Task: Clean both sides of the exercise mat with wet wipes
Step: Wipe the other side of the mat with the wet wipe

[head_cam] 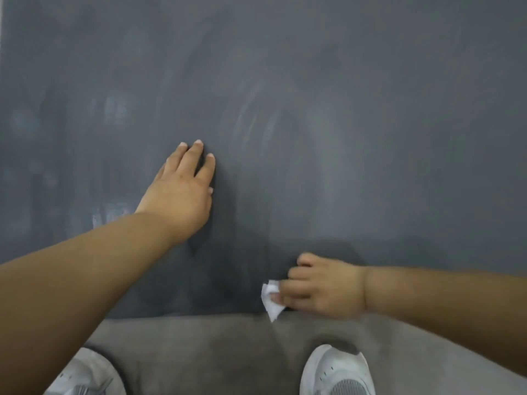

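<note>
The dark grey exercise mat (313,109) lies flat and fills most of the head view, with pale wipe streaks across it. My left hand (182,192) presses flat on the mat near the middle, fingers straight. Near the mat's front edge my right hand (319,286) grips a crumpled white wet wipe (271,300) with curled fingers and holds it against the mat. Part of the wipe is hidden under my fingers.
A grey floor (216,352) runs along the front of the mat. My two white shoes stand on it, one at the lower left (85,377) and one at the lower right (336,372), close to the mat's edge.
</note>
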`<state>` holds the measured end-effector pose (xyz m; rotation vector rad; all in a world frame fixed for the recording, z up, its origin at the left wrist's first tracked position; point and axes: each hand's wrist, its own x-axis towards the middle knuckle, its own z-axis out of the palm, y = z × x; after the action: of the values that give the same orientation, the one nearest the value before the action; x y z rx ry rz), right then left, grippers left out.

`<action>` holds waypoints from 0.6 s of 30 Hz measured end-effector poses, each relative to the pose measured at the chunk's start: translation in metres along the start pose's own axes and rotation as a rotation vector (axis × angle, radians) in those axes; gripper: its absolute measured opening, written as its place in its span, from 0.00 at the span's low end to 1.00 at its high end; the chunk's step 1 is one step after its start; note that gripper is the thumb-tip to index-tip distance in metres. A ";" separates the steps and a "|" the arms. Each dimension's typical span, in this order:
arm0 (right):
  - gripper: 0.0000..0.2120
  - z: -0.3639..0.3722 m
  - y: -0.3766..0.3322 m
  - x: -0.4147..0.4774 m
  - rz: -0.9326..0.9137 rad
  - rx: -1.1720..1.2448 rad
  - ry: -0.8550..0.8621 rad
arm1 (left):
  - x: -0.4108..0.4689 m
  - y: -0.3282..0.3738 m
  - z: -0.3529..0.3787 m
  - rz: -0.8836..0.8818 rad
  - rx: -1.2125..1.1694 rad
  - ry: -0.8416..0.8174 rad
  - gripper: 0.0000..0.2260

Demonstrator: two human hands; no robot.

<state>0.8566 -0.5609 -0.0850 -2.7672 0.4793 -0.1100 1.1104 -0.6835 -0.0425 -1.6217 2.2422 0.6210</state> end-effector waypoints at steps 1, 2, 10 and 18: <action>0.18 -0.006 0.018 -0.002 0.007 -0.023 0.027 | 0.000 0.001 -0.001 -0.002 0.006 -0.001 0.25; 0.17 -0.014 0.040 0.000 0.046 -0.055 0.086 | 0.000 0.000 -0.002 -0.001 0.015 -0.005 0.25; 0.09 -0.095 0.246 -0.010 1.584 0.084 0.575 | 0.009 0.018 -0.016 -0.022 -0.054 0.005 0.27; 0.15 -0.038 0.098 0.042 0.697 -0.015 0.285 | 0.013 0.018 -0.007 0.016 0.058 -0.029 0.28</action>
<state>0.8608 -0.6740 -0.0812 -2.4372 1.4768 -0.3291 1.0892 -0.6933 -0.0399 -1.5582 2.2334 0.5741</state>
